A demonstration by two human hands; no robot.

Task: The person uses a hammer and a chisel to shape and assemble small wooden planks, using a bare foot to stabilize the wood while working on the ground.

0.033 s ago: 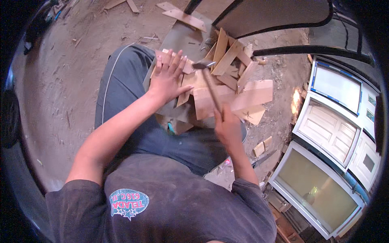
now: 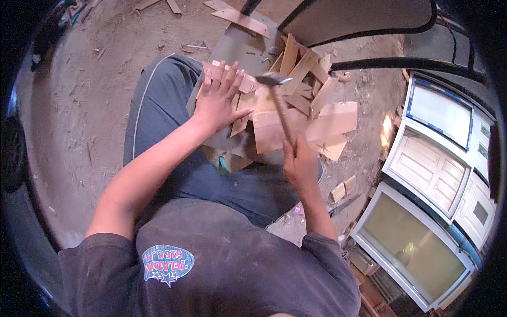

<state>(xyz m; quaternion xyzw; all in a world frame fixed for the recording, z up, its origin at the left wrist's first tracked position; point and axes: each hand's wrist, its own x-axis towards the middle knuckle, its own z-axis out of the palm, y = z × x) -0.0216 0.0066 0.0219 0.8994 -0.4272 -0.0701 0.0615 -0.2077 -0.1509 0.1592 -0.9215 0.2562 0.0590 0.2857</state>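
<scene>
A hammer (image 2: pixel 281 108) with a wooden handle and a metal head slants away from the right hand (image 2: pixel 302 165), which is closed around the lower end of the handle. The head lies farther from the person, to the right of the left hand's fingertips; whether it touches the wood beneath cannot be told. The left hand (image 2: pixel 215 105) is open, palm down and fingers spread, resting on a pinkish wood piece (image 2: pixel 247 84). Between the two hands, partly behind the handle, is a wide pale board (image 2: pixel 268 131). To the right of the handle, just beyond the right hand, another board (image 2: pixel 338 119) overlaps other scraps. Farther out, past the hammer's head, thin wood offcuts (image 2: pixel 301 67) lean and cross in a loose heap. Beyond the left hand's fingertips, a long wood strip (image 2: pixel 242 23) lies across a grey surface (image 2: pixel 237 46). Two small wood blocks (image 2: pixel 343 189) lie on the ground to the right of the right hand. The person's dark trousers (image 2: pixel 161 108) show to the left of the left hand and below both hands. Well to the right of the right hand stand white-framed panels (image 2: pixel 430 161). Brown dirt ground (image 2: pixel 100 121) spreads around.
</scene>
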